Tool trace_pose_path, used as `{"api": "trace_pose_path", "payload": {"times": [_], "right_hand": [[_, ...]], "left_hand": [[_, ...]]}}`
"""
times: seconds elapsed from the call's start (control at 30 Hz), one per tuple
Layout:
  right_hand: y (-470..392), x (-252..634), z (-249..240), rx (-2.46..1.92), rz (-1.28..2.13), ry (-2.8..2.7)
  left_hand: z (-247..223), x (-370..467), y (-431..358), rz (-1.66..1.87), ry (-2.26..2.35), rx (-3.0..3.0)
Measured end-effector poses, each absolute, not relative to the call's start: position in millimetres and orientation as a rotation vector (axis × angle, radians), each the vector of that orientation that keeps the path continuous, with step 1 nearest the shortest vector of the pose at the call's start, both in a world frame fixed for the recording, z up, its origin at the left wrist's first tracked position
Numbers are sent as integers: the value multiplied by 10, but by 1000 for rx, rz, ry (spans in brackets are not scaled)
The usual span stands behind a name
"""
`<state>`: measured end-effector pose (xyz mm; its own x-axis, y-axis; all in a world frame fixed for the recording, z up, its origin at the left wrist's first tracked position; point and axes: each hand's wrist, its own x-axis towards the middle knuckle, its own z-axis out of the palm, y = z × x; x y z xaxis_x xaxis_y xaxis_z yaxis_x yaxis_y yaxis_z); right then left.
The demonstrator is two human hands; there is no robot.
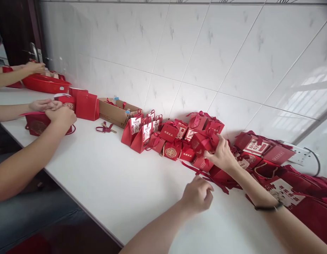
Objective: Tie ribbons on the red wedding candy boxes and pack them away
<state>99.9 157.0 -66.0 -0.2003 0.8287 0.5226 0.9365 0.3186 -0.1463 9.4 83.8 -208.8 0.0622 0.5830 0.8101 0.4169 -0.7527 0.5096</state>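
My right hand grips a small red gift box with a ribbon bow on top, tilted above the pile of similar boxes. My left hand is curled into a loose fist over the white table, and nothing shows in its fingers. Just beyond its knuckles lie loose dark red ribbons. Around the held box are several red gift boxes with gold or white prints, heaped against the wall. Larger red boxes with white labels stand to the right of my right hand.
Red gift bags and a cardboard box with blue clips line the wall. A co-worker's hands handle a red box at left. Another person's hands are above a red basin. A power strip lies far right.
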Motion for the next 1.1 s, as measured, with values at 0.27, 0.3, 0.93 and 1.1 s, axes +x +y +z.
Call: {"api": "trace_pose_path", "payload": {"times": [0.27,0.3,0.93,1.1], "right_hand": [[649,1789,-1582,-1201,-108,-2100],[587,1822,-1648,-1190,-58,-2116],[440,1896,-1583,-996,897,-1541],[475,1943,-1580,-1194,810,-1657]], "left_hand": [[-1907,-157,947,1972,1146,1643],[-1906,-160,966,1939,1156,1619],[-1722,-1,901,1154,960,1599],[-1717,-4,934,1133,976,1619]]}}
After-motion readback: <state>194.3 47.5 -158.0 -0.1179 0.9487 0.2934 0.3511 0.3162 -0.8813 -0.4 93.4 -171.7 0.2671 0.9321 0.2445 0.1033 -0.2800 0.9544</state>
